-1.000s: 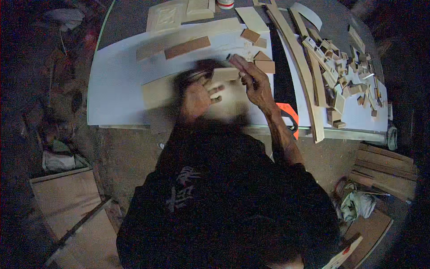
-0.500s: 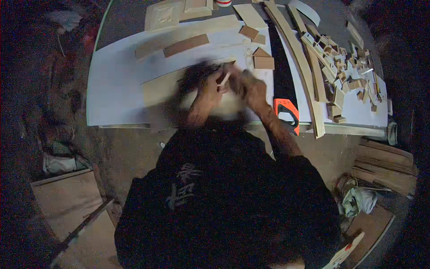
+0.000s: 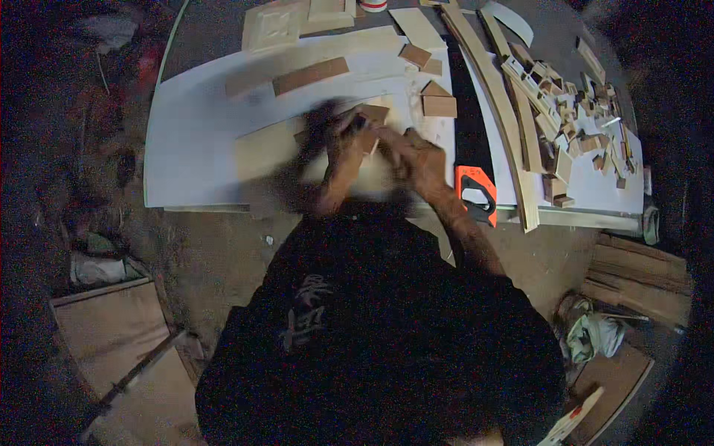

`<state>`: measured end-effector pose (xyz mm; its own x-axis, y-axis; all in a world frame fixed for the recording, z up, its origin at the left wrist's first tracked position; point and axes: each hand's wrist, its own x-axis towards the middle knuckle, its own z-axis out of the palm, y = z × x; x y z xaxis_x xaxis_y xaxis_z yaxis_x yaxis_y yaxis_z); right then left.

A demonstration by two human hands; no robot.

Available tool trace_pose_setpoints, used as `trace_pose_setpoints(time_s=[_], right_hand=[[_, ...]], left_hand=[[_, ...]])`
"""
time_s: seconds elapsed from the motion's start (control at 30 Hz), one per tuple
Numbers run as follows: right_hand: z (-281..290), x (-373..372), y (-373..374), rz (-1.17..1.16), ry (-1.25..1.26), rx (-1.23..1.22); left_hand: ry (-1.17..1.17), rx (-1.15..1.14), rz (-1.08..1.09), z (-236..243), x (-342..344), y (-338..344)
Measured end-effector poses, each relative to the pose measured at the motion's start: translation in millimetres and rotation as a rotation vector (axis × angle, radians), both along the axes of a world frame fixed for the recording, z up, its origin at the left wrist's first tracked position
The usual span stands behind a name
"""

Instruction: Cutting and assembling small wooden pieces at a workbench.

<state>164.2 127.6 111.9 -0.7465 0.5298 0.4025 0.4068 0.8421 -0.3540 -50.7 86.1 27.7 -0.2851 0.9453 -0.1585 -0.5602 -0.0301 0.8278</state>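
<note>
Over the front middle of the table, my left hand (image 3: 344, 160) is closed around a small brown wooden block (image 3: 375, 113) that sticks out past its fingertips. Close against it is my right hand (image 3: 422, 162), fingers drawn together and slightly blurred; what they hold, if anything, is hidden. A short pale strip (image 3: 373, 146) shows between the two hands. Beneath them lies a light wooden board (image 3: 260, 152), partly in the dark shadow of my hands.
To the right lies a handsaw with an orange handle (image 3: 484, 177), beside long wooden strips (image 3: 494, 104). Several small offcuts (image 3: 569, 134) are heaped further right. Brown wood pieces (image 3: 311, 76) lie behind my hands, and framed panels (image 3: 271, 28) at the back.
My hands have shifted slightly, the right one lower. The brown block now shows at my left fingertips, and the pale strip between the hands appears lower and less exposed.
</note>
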Motion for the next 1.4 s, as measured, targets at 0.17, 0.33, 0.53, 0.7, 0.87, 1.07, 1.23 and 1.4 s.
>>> trace_pose_setpoints(time_s=[0.17, 0.33, 0.53, 0.7, 0.87, 1.07, 1.23, 1.4], right_hand=[[7, 7, 18, -0.477, 0.164, -0.524], [16, 8, -3, -0.204, 0.473, -0.414], [-15, 32, 4, -0.4, 0.02, -0.364], [-43, 76, 29, -0.503, 0.661, -0.701], [-59, 82, -4, -0.703, 0.692, -1.063], [-51, 66, -26, -0.662, 0.72, -1.043], [-29, 45, -32, -0.486, 0.794, -0.921], [15, 18, -21, -0.338, 0.628, -0.852]], left_hand=[[0.653, -0.048, 0.002, 53, 18, -20], [0.78, -0.011, 0.063, 81, 29, -22], [0.436, -0.063, -0.115, 50, 34, -24], [0.948, -0.03, -0.044, 9, 38, -18], [1.788, 0.076, 0.151, -21, 34, 1], [1.917, -0.023, 0.115, 6, -16, -12], [2.106, -0.038, -0.099, 45, -33, -7], [1.853, 0.256, 0.033, 76, -28, -5]])
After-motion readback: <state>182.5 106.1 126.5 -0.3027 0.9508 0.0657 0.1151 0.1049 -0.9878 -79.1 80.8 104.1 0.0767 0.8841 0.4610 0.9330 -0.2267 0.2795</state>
